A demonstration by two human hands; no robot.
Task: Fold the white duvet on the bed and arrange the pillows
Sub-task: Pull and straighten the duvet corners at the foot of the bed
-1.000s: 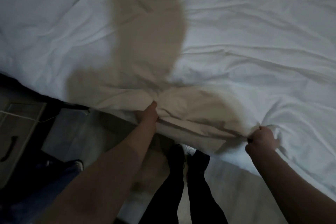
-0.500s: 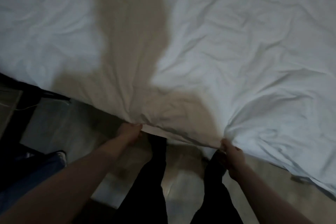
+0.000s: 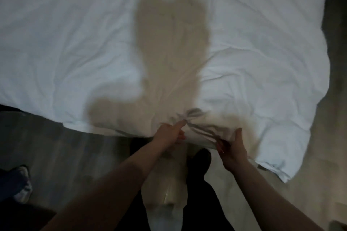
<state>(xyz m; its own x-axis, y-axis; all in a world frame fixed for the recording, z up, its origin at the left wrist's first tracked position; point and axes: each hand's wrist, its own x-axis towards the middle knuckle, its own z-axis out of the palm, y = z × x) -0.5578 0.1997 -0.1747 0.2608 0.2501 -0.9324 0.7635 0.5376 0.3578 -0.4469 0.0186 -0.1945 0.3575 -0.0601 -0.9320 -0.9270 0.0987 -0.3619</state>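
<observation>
Where the white duvet (image 3: 244, 33) hangs over the near edge of the bed, both hands have hold of its bunched hem — the left hand (image 3: 170, 134) pinching a gathered fold between thumb and curled fingers, the right hand (image 3: 232, 148) curled around the edge just beside it. Soft, creased cotton spreads flat beyond, a shadow across it. Below lies grey plank floor (image 3: 62, 148) and one dark shoe (image 3: 201, 159).

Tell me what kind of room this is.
Most likely a bedroom, perhaps a hotel room: a white duvet fills the view, both hands gripping its near edge, with wood-look floor beside it.
</observation>
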